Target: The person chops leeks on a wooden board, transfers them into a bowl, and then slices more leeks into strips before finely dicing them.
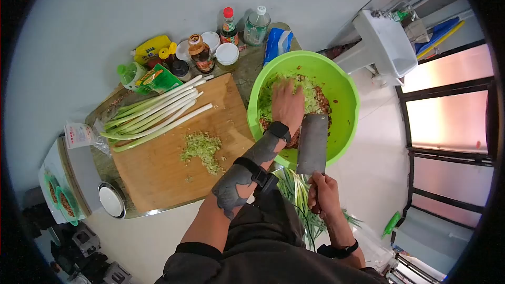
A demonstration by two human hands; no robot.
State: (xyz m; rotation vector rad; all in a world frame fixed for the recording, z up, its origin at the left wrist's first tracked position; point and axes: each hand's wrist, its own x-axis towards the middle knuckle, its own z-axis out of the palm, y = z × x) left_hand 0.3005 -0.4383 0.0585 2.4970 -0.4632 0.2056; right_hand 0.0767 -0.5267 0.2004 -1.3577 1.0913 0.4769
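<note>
My left hand (288, 104) is down inside a large green bowl (347, 102), back of the hand up. Its fingers stretch out over chopped greens (267, 100) and touch them; the fingertips are partly blurred. Reddish minced filling (322, 99) shows beside and below the greens. A cleaver (312, 144) is in my right hand (325, 194), whose fingers wrap round its handle. The broad blade reaches over the near rim of the bowl. To the left, a wooden cutting board (158, 173) carries a small heap of chopped scallion (202, 150) and several whole scallions (158, 110).
Behind the board stand a brown sauce bottle (201, 55), a red-capped bottle (228, 26), a clear jug (256, 26) and a blue packet (277, 44). More scallions (294, 189) lie below the bowl. A white lidded container (111, 200) sits left; a sink (386, 42) stands right.
</note>
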